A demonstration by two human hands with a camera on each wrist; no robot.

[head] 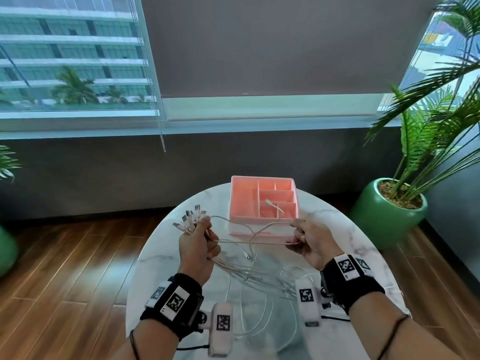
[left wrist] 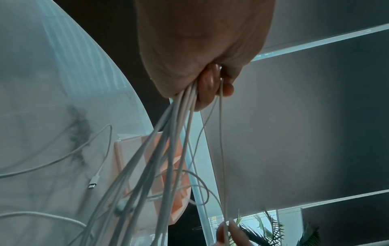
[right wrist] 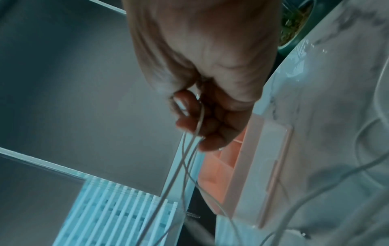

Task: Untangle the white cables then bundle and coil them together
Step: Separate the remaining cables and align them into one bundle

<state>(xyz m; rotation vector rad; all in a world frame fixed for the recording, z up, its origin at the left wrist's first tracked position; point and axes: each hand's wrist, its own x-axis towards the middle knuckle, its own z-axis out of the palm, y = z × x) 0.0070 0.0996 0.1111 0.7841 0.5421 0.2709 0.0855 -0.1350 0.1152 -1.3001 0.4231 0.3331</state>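
Note:
My left hand (head: 201, 240) grips a bundle of white cables (head: 249, 275) near their plug ends (head: 191, 218), which fan out above the fist. In the left wrist view the cables (left wrist: 168, 141) stream down out of the curled fingers (left wrist: 207, 86). My right hand (head: 302, 233) pinches a thin cable loop (head: 257, 231) stretched between both hands over the table. The right wrist view shows that strand (right wrist: 196, 131) running past the curled fingers (right wrist: 189, 106). Loose cable lengths (head: 262, 315) lie coiled on the table below my wrists.
A pink compartment organizer (head: 263, 206) stands at the far side of the round white marble table (head: 363, 245), with one cable end lying in it. A potted palm (head: 389, 211) stands on the floor at the right. A wooden floor (head: 72, 261) surrounds the table.

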